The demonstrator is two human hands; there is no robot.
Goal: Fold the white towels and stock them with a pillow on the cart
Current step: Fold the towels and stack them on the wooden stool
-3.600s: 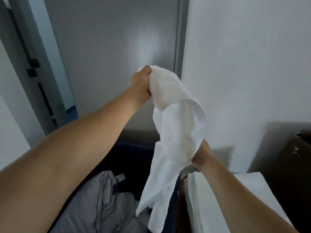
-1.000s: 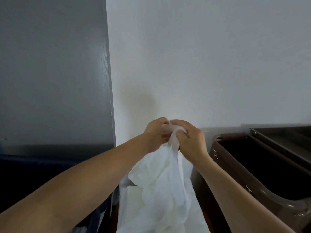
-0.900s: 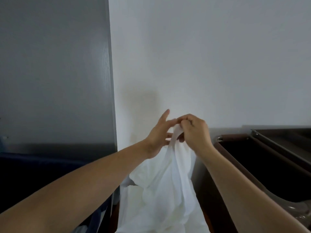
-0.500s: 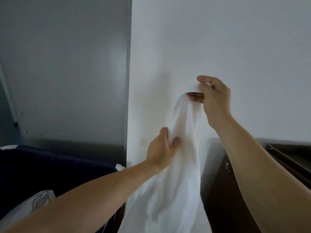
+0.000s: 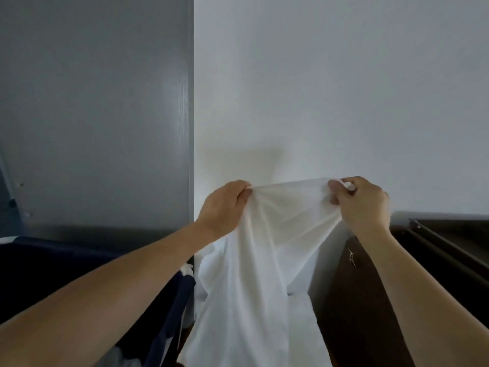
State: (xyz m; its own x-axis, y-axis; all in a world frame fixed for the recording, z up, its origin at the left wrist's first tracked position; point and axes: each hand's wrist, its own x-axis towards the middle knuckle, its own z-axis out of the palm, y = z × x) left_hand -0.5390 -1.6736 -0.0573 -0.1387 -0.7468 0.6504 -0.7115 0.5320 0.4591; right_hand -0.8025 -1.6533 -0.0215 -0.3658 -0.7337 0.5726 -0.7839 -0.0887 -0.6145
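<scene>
Against the white wall: you hold one white towel up by its top edge, both arms raised in front of you.
Left hand: your left hand pinches the towel's upper left corner, fingers curled round a bunch of cloth.
Right hand: your right hand grips the upper right corner, thumb and fingers closed on the hem, a scrap of cloth showing above the knuckles.
Span between hands: the top edge runs nearly level from hand to hand, drawn fairly taut with a slight upward bow; the two hands sit at about the same height, well apart.
Long axis: the towel hangs straight down from that edge, gathered in loose creases, its lower end out of view at the bottom.
Which way it lies: the cloth falls between your forearms and away from you, toward the wall; neither hand looks clearly nearer to it than the other.
What lies under it: more white cloth shows behind and below the hanging towel; a dark brown cart stands just to the right, a navy bag to the left.
Next move, as a judgement: bringing the corners together would likely make the first fold, so keep the edge level.
Pillow: not visible.
</scene>
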